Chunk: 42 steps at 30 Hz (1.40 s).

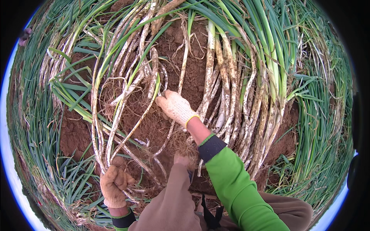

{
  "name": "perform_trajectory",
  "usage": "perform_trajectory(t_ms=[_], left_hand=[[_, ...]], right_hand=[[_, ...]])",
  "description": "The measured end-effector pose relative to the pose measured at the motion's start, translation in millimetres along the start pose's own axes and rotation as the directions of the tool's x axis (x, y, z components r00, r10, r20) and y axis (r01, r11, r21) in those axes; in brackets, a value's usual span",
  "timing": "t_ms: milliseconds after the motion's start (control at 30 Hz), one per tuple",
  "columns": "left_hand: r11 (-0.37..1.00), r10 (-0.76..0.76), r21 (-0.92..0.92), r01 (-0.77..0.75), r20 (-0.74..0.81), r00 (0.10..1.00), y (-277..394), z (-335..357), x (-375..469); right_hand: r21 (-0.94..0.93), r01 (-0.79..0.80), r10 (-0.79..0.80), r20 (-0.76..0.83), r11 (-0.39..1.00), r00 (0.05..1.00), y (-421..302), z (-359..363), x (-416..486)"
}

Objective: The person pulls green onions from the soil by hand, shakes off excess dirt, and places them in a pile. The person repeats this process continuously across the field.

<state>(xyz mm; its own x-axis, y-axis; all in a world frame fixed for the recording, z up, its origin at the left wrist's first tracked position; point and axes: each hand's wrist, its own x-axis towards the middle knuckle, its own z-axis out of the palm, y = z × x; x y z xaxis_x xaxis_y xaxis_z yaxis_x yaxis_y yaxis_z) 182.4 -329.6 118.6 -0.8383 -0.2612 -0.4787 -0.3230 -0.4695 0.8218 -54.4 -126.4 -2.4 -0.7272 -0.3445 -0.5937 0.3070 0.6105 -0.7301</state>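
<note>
My left hand (115, 182), in a soiled knitted glove, is closed around the lower ends of several long green onion stalks (115, 127) that rise from it. Toward the middle, my right hand (175, 106), in a paler muddy glove with a yellow-edged cuff, has its fingers at a thin green onion stalk; the fingertips are partly hidden, so whether they grip it cannot be told. Just right of that hand lies a large pile of green onions (231, 83) with soil-stained white stems. Another bunch (144, 63) with tangled roots lies beyond it.
Brown soil (185, 57) shows between the piles. Loose stalks and roots (162, 167) lie near my legs (173, 196). Dense rows of green onion leaves stand or lie at the left (31, 124) and right (321, 124).
</note>
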Motion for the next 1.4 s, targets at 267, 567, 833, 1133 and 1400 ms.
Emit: perform_trajectory(t_ms=[267, 567, 833, 1133, 1400], left_hand=[[0.96, -0.269, 0.048, 0.276, -0.121, 0.956, -35.8, 33.6, -3.0], [0.87, -0.416, -0.297, 0.394, -0.011, 0.909, -72.4, 127.6, 69.8], [0.889, -0.328, 0.298, 0.349, -0.119, 0.937, 0.0, 43.4, 28.4], [0.923, -0.246, 0.206, 0.326, -0.338, 0.909, 22.3, -62.3, -113.8], [0.881, -0.024, 0.36, 0.307, -0.615, 0.788, 91.2, -234.5, -215.0]], right_hand=[[-0.077, -0.114, 0.113, -0.018, 0.99, 0.993, 21.4, 13.2, -153.4], [-0.405, -0.126, 0.15, 0.029, 0.906, 0.988, 7.9, 22.9, -191.1], [-0.564, 0.407, -0.25, 0.337, 0.718, 0.908, 21.4, -23.1, -234.1], [-0.317, -0.204, 0.19, -0.074, 0.926, 0.979, 31.9, -30.8, -247.5], [-0.045, -0.079, 0.075, -0.089, 0.996, 0.993, 45.9, -7.9, -164.1]])
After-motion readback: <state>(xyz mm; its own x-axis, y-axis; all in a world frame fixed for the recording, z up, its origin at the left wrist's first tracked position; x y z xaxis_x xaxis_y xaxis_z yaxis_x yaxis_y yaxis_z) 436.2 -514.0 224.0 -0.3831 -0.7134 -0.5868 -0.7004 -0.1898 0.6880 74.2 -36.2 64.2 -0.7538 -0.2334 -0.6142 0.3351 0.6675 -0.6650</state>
